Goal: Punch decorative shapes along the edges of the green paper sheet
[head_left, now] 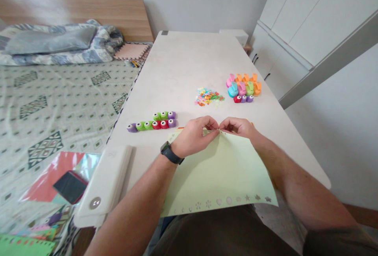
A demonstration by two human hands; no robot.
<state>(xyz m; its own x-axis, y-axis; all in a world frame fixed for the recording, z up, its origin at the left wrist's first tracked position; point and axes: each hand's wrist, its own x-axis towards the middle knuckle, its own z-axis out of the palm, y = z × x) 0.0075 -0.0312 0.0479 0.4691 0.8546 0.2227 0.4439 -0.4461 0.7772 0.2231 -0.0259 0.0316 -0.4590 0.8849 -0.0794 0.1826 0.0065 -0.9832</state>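
A pale green sheet of paper (224, 169) lies across the near side of the table and hangs over its front edge. Shapes such as flowers, a heart, a circle and a star are cut out along its near border. My left hand (198, 132), with a black watch on the wrist, pinches the sheet's far edge. Right beside it, my right hand (239, 127) also has its fingertips closed at that edge. The fingertips nearly meet, and any small bit between them is hidden. An orange strip peeks out behind the paper on the left.
Beyond my hands lies a pile of small colourful paper cutouts (208, 96). Small craft punches (156, 124) stand in rows at left; larger ones (243, 85) cluster at right. A white elongated device (108, 181) sits at the left edge, beside a phone (71, 186) on the bed.
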